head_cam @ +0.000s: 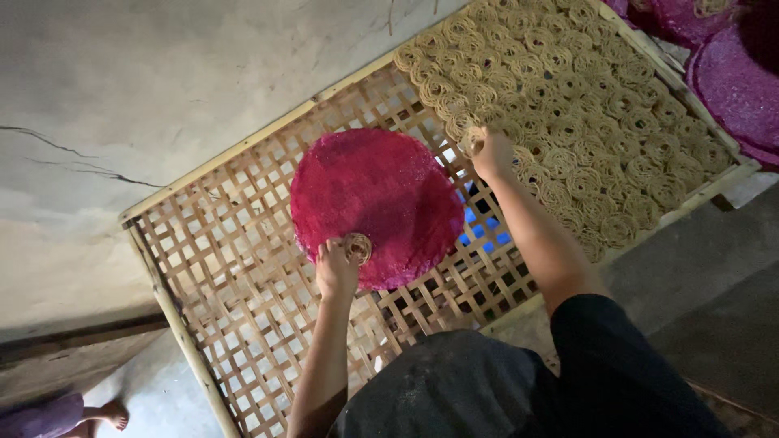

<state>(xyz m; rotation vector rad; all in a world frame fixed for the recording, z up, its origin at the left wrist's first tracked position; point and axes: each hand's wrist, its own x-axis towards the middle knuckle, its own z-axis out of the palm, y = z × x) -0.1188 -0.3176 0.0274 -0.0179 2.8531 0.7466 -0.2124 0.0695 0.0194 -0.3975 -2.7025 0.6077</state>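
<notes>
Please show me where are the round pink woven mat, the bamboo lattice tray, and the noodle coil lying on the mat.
Round pink woven mat [377,199], head view, centre.
Bamboo lattice tray [235,268], head view, bare lattice.
Noodle coil [357,247], head view, middle.

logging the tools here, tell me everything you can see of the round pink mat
The round pink mat is a flat magenta disc, apparently woven. It lies over the bamboo lattice tray, beside the rows of pale noodle coils. The left hand grips its near edge, and one coil sits on it there.
</notes>
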